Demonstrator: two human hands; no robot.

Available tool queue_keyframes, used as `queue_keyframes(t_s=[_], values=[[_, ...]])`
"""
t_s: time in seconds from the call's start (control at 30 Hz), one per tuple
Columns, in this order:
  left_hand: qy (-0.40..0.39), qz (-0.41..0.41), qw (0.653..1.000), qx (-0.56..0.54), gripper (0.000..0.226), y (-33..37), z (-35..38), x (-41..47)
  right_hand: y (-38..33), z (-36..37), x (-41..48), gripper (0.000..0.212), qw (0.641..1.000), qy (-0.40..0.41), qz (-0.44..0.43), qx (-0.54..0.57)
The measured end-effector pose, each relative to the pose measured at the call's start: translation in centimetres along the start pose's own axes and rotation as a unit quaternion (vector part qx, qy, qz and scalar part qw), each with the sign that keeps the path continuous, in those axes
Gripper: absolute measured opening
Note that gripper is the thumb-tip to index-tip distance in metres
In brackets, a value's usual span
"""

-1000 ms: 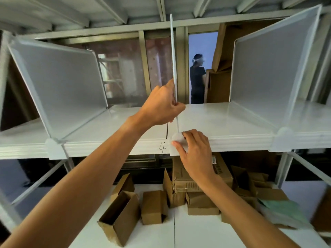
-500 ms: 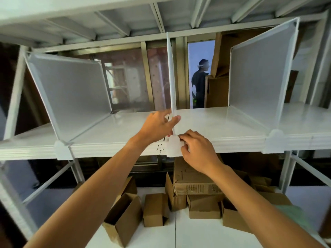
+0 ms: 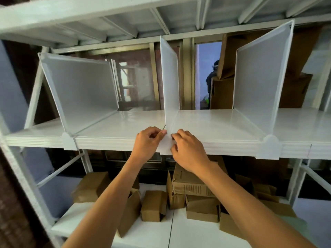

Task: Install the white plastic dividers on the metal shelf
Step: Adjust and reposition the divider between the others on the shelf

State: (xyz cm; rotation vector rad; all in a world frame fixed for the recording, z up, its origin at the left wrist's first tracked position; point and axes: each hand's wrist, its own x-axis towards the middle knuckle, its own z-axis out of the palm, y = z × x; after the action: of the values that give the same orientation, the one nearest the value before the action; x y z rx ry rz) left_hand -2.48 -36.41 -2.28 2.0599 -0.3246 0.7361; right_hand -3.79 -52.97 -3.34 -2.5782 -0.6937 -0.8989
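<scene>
Both hands are meeting at the front lip of the metal shelf (image 3: 125, 122), the left hand (image 3: 147, 142) and the right hand (image 3: 188, 149) pinching from either side the white front clip (image 3: 166, 144) of the middle divider (image 3: 170, 83). That divider is standing upright on the shelf, running back toward the rear edge. Two more white dividers are already sitting on the same shelf: the left divider (image 3: 80, 92) and the right divider (image 3: 258, 83), each well apart from the hands with its own clip over the front lip. On the lower shelf (image 3: 89, 228), cardboard boxes (image 3: 195, 187) are lying in a loose cluster beneath the forearms. Behind the rack, tall cardboard sheets (image 3: 227, 54) are partly hiding a person (image 3: 212, 77) in dark clothing.
</scene>
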Motion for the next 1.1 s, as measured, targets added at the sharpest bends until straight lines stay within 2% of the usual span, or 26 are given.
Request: queue_keyframes(t_s=[0.33, 0.6, 0.87, 1.1], values=[[0.026, -0.049, 0.997, 0.058, 0.034, 1.6, 0.3, -0.7, -0.7, 0.5, -1.4, 0.053, 1.0, 0.001, 0.013, -0.021], [-0.007, -0.066, 0.993, 0.1, 0.035, 3.0, -0.3, -0.9, -1.2, -1.0, -2.8, 0.078, 0.997, -0.062, 0.022, -0.046], [-0.014, -0.076, 0.99, 0.118, 0.037, 2.5, -0.1, -0.4, -0.9, -4.0, -6.4, 0.078, 0.992, -0.101, 0.048, -0.054], [0.004, -0.078, 0.989, 0.127, 0.041, 2.7, 0.3, -1.1, 2.4, -6.1, -10.3, 0.075, 0.991, -0.076, 0.101, -0.053]])
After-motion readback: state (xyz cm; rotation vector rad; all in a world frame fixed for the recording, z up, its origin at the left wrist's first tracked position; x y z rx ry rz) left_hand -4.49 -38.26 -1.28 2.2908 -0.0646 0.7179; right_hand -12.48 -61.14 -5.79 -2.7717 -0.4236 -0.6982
